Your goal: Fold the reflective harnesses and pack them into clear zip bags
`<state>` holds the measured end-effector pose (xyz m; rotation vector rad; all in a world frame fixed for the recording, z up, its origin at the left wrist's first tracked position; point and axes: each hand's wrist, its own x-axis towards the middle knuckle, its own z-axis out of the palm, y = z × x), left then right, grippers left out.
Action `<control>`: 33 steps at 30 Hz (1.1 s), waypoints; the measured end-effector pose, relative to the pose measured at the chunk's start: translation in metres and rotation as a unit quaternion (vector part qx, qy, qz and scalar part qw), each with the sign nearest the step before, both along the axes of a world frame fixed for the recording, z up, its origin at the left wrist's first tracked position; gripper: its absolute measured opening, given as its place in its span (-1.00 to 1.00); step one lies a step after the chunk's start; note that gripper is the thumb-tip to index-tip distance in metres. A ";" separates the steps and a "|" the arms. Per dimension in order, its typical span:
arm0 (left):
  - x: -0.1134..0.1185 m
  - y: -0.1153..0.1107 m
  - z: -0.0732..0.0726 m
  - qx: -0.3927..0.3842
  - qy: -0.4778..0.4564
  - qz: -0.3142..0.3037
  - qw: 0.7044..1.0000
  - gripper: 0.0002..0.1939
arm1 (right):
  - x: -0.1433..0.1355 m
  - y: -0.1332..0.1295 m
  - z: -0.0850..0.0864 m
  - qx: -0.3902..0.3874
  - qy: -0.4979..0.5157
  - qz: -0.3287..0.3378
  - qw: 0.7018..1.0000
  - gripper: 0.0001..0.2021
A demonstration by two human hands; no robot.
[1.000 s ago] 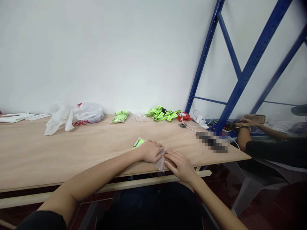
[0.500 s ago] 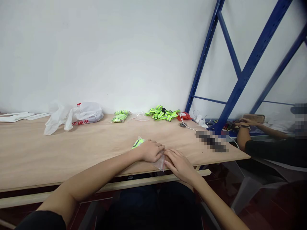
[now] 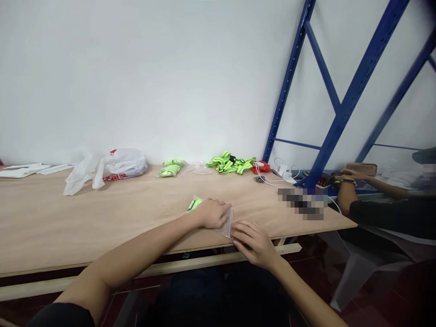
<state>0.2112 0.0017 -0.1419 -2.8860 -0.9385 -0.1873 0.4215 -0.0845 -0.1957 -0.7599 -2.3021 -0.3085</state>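
Observation:
A clear zip bag point(image 3: 225, 226) lies at the table's front edge, its sealing strip turned to the right. Through its far left end shows a folded neon-yellow reflective strap point(image 3: 194, 204). My left hand point(image 3: 213, 213) rests palm down over the middle of the bag, fingers stretched toward the strip, and covers most of what is inside. At the bag's near right corner, my right hand point(image 3: 254, 240) is closed, fingertips and thumb pinching the strip's edge.
Along the wall sit a white plastic bag point(image 3: 127, 162), a packed neon strap point(image 3: 170, 168), clear bags point(image 3: 198, 167) and loose neon straps point(image 3: 230, 163). Cables and a white plug point(image 3: 282, 171) lie by the blue rack point(image 3: 335, 131). At right, another person's hands point(image 3: 352, 175) hold a brown object.
My right hand has slid along the strip toward the table's front edge, and its fingers have bent into a pinch. My left hand stays on the bag.

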 end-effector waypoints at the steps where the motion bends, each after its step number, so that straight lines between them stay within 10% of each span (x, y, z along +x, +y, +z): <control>1: 0.000 0.001 0.000 0.002 0.000 0.005 1.000 -0.46 | 0.000 0.000 0.000 0.002 0.000 0.005 1.000 -0.77; 23: -0.004 0.005 -0.003 0.012 -0.013 0.000 1.000 -0.50 | -0.011 -0.007 -0.005 0.017 0.008 0.014 1.000 -0.68; 30: -0.032 0.031 0.001 0.024 -0.043 -0.139 0.989 -0.41 | -0.010 -0.009 -0.007 0.030 0.003 -0.013 0.999 -0.61; 33: -0.058 0.054 0.002 0.025 -0.038 -0.101 0.994 -0.23 | -0.010 -0.010 -0.006 0.028 0.001 -0.015 0.999 -0.63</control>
